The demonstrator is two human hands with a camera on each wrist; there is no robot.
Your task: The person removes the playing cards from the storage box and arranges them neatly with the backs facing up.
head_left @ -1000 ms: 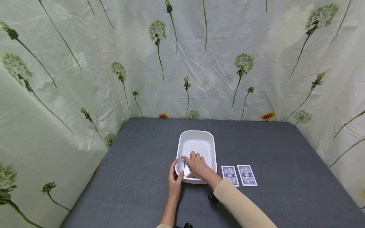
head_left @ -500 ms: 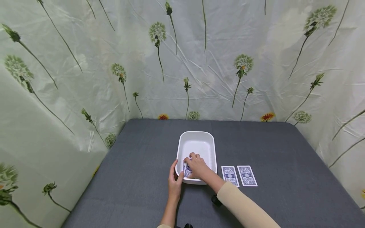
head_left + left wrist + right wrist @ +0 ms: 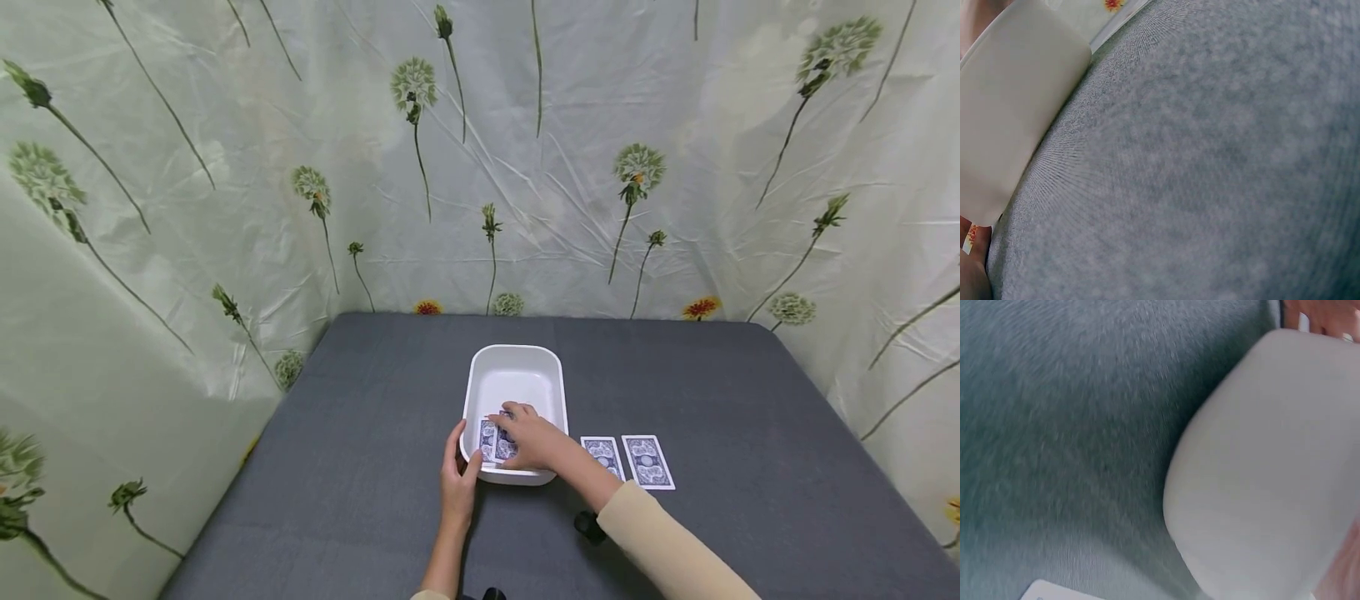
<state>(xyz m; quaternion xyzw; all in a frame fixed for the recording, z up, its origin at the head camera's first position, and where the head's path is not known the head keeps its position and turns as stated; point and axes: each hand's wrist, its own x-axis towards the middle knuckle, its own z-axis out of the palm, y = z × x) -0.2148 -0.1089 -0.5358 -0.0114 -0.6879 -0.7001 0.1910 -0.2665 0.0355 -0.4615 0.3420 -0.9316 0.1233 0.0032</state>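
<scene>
A white tray [image 3: 517, 379] stands on the grey table in the head view. My left hand [image 3: 456, 487] grips its near left corner, thumb and fingers spread along the outer wall. Inside the near end, my right hand [image 3: 534, 442] holds a blue-backed playing card [image 3: 504, 447] by its ends, between thumb and fingers. Left of it in the tray shows another blue-backed card [image 3: 487, 442], partly overlapped. The left wrist view has the tray's outer wall [image 3: 1022, 87] and a bit of the left hand [image 3: 974, 272]. Most of the right hand is hidden behind the tray in the right wrist view.
Two blue-backed cards lie face down right of the tray: a nearer card [image 3: 602, 454], partly behind the right forearm, and a farther card [image 3: 648, 461]. A flower-printed curtain [image 3: 570, 167] hangs beyond the table's back edge [image 3: 405, 317].
The right hand has shifted rightward inside the tray with a card, and a second card now shows beside it on the left. The left hand stays on the tray.
</scene>
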